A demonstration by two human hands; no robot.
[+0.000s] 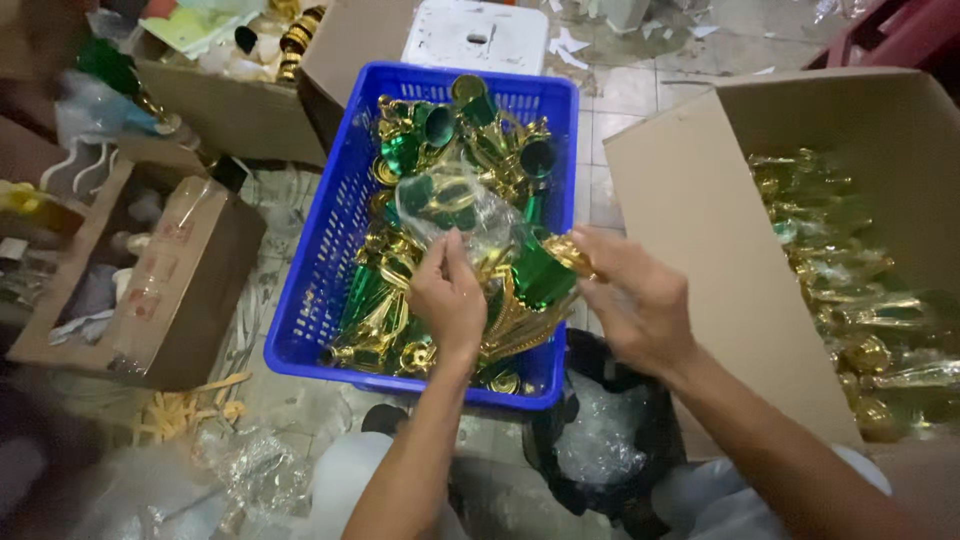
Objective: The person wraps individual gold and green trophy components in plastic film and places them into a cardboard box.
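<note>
Over a blue plastic crate (pixel 318 270) full of green and gold plastic trophy parts, my left hand (pixel 450 297) pinches a clear plastic bag (pixel 465 208) that holds green and gold pieces. My right hand (pixel 635 297) grips a gold and green part (pixel 548 262) at the crate's right side, close to the bag. Both hands hover just above the heap in the crate.
A large open cardboard box (pixel 700 230) on the right holds bagged gold and green parts. A black bin (pixel 600 440) with clear wrappers sits below the crate. More cardboard boxes (pixel 190 290) stand at the left, a white stool (pixel 478 36) behind the crate.
</note>
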